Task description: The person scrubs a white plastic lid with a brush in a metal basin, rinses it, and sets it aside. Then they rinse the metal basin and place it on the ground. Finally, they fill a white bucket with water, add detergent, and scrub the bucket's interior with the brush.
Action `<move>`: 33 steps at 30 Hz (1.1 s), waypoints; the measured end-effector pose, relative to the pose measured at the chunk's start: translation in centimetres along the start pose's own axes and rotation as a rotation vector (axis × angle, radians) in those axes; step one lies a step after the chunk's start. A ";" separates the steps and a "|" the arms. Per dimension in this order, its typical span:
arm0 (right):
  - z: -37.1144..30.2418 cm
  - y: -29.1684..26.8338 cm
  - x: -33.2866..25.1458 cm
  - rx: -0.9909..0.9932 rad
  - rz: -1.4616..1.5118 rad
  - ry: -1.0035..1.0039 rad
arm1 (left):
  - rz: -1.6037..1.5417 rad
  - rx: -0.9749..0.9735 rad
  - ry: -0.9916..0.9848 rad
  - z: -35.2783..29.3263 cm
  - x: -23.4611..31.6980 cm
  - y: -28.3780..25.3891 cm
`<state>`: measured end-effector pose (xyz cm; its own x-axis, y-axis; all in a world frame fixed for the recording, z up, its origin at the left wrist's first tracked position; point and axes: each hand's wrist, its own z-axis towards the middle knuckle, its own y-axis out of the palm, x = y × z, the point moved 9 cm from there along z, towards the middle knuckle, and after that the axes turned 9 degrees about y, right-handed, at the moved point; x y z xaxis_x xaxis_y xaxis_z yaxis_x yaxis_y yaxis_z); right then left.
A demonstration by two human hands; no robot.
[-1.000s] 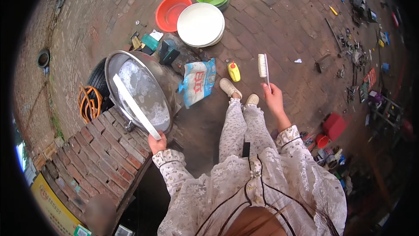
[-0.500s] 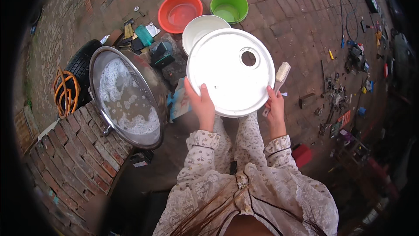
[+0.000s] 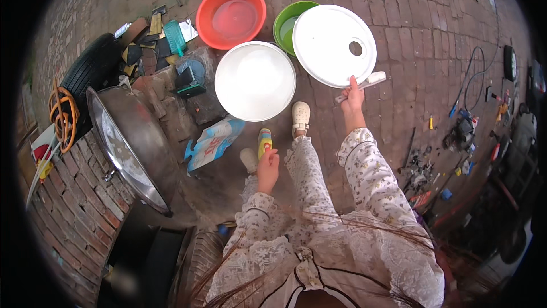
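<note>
Out to the front right, my right hand (image 3: 354,100) is closed on the near rim of a round white bucket lid (image 3: 325,43) with a hole in it. The same hand holds a pale scrubbing brush (image 3: 373,78), its handle running under the fingers. My left hand (image 3: 268,172) is off the lid, fingers curled, and seems to hold nothing. Just past its fingertips shows a yellow bottle (image 3: 264,137) with a red cap; whether they touch I cannot tell. A white basin (image 3: 256,80) sits ahead of my feet. The lid partly covers a green basin (image 3: 286,27).
Beside the white basin is a red basin (image 3: 231,16) with water. Left of me a big steel basin (image 3: 134,140) holds suds, near a tyre (image 3: 94,71) and an orange hose (image 3: 64,114). A blue-white bag (image 3: 213,145) lies by my feet; scattered tools (image 3: 421,171) lie at right.
My left hand has let go of the lid and drawn back. My right hand has carried lid and brush forward and right, uncovering the white basin and the yellow bottle.
</note>
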<state>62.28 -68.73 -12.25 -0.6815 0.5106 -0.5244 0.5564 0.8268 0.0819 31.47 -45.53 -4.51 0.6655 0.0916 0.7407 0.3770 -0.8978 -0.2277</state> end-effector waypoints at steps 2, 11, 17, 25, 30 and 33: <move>4.5 3.8 -0.8 -0.052 -0.034 -0.030 | -0.166 0.016 -0.275 -1.9 -1.4 0.0; 15.5 6.1 2.8 -0.038 -0.281 -0.197 | -0.332 0.133 -0.502 -6.1 -5.7 1.1; 7.1 6.4 0.7 0.403 -1.155 -0.530 | -0.432 0.143 -0.512 -7.6 -6.3 3.0; 7.3 13.6 3.8 -0.102 -1.570 -0.821 | -0.545 0.163 -0.448 -7.3 -5.7 3.0; 4.3 14.0 2.9 0.062 -1.570 -0.739 | -0.601 0.284 -0.397 -9.9 -7.8 -2.0; -1.7 15.1 3.5 -0.156 -1.434 -0.802 | -0.615 0.424 -0.426 -13.2 -10.8 -8.1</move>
<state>67.52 -54.05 -11.41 -0.1341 -0.8463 -0.5156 -0.3544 0.5269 -0.7725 12.71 -44.91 -2.33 0.4170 0.7391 0.5290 0.9023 -0.4064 -0.1436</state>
